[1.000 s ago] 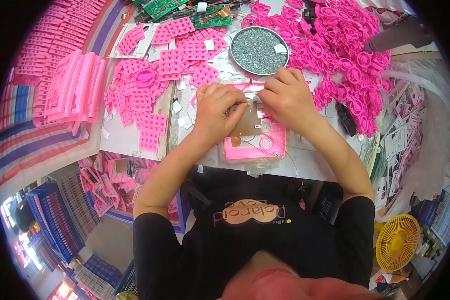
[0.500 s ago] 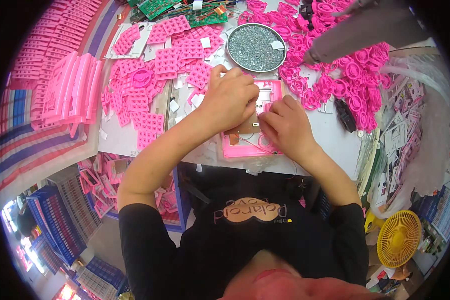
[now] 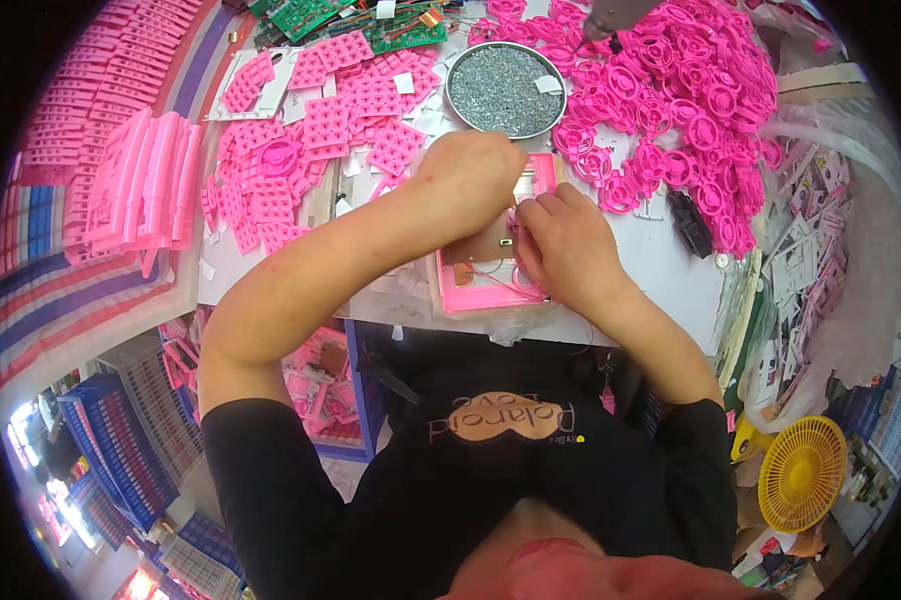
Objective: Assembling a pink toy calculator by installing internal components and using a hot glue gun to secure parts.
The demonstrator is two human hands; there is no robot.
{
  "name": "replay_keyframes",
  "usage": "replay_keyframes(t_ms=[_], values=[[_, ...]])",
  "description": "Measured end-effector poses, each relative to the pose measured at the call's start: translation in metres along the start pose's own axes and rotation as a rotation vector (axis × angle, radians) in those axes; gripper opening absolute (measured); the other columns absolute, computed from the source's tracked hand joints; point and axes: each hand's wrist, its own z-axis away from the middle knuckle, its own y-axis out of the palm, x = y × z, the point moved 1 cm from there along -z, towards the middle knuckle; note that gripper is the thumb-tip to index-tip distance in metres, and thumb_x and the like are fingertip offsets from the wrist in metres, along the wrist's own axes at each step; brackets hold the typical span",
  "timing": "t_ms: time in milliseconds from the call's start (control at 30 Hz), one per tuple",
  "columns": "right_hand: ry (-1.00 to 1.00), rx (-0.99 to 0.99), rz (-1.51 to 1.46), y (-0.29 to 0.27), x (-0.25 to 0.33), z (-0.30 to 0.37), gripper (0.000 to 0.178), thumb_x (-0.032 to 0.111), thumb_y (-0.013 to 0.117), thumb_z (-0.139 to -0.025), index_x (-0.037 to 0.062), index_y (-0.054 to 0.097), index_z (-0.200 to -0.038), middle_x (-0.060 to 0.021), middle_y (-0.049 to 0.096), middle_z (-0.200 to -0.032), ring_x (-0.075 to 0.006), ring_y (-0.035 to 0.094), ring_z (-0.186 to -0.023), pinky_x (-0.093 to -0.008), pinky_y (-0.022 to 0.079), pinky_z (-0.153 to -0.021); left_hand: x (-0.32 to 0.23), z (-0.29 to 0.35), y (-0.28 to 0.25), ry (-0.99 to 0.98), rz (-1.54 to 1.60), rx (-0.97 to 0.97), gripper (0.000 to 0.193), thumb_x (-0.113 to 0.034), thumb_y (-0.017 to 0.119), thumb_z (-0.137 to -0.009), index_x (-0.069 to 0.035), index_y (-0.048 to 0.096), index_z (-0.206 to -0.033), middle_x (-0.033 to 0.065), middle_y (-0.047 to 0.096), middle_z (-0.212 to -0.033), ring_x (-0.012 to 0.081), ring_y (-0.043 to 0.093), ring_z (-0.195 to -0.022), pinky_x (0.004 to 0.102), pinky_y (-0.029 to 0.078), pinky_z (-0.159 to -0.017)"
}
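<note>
A pink plastic casing (image 3: 458,298) lies on the table in front of me, with a brown circuit board (image 3: 479,246) and thin wires inside it. My left hand (image 3: 479,172) is curled over the casing's upper left part, fingers closed; what they hold is hidden beneath the hand. Against the casing's right side rests my right hand (image 3: 569,240), its fingertips pinched together near the board's edge. Whatever sits between those fingertips is too small to make out. Just beyond my hands stands a round metal dish (image 3: 506,88) full of small screws.
Pink keypad pieces (image 3: 328,125) are heaped on the left, beside stacked pink casings (image 3: 143,190). A large pile of pink ring-shaped parts (image 3: 671,120) fills the right. Green circuit boards (image 3: 311,15) lie at the back. A dark grey tool tip (image 3: 601,22) hangs over the far edge.
The dark grey tool has moved up and away from over the ring pile. My left hand has turned over and closed more, with its elbow swung outward. My right hand stays by the casing.
</note>
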Motion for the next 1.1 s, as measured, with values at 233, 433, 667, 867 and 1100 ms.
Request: replay_keyframes(t_ms=[233,433,667,867,1100], values=[[-0.070,-0.113,-0.103,0.004,-0.019,-0.013,0.016,0.006,0.073,-0.074,0.0055,0.065,-0.087,-0.0071,0.062,-0.084,-0.0300,0.056,-0.085,-0.0421,0.047,-0.075,0.012,0.006,-0.003,-0.137,0.333,0.040,0.013,-0.016,0.073,-0.077,-0.005,0.071,-0.083,0.0161,0.070,-0.079,0.0350,0.069,-0.079,0.0453,0.053,-0.071],[0.020,-0.177,-0.112,0.013,-0.023,-0.013,0.012,0.008,0.076,-0.072,0.0092,0.069,-0.082,-0.0037,0.063,-0.096,-0.0285,0.053,-0.096,-0.0419,0.045,-0.082,0.011,0.006,0.001,-0.145,0.307,0.027,0.013,-0.017,0.071,-0.079,-0.005,0.071,-0.084,0.0159,0.070,-0.079,0.0349,0.068,-0.080,0.0460,0.053,-0.072],[-0.299,0.054,0.001,-0.016,-0.030,-0.016,0.019,0.013,0.077,-0.072,0.0097,0.075,-0.091,-0.0025,0.063,-0.095,-0.0272,0.055,-0.093,-0.0400,0.048,-0.079,0.014,0.010,0.010,-0.125,0.302,-0.021,0.014,-0.018,0.070,-0.080,-0.005,0.070,-0.085,0.0151,0.070,-0.079,0.0346,0.068,-0.079,0.0465,0.052,-0.072],[-0.391,0.170,0.053,-0.025,-0.031,-0.023,0.017,0.015,0.074,-0.076,0.0088,0.075,-0.091,-0.0020,0.064,-0.096,-0.0261,0.057,-0.097,-0.0394,0.049,-0.080,0.012,0.010,0.006,-0.107,0.294,-0.008,0.013,-0.018,0.070,-0.081,-0.006,0.070,-0.085,0.0147,0.070,-0.081,0.0347,0.068,-0.080,0.0466,0.053,-0.072],[-0.644,0.474,0.225,-0.031,-0.020,-0.051,0.013,0.016,0.066,-0.081,0.0078,0.074,-0.087,-0.0028,0.066,-0.098,-0.0239,0.055,-0.108,-0.0384,0.049,-0.085,0.018,0.008,0.006,-0.012,0.202,0.108,0.014,-0.019,0.067,-0.083,-0.006,0.070,-0.090,0.0134,0.070,-0.086,0.0341,0.068,-0.083,0.0478,0.053,-0.074]])
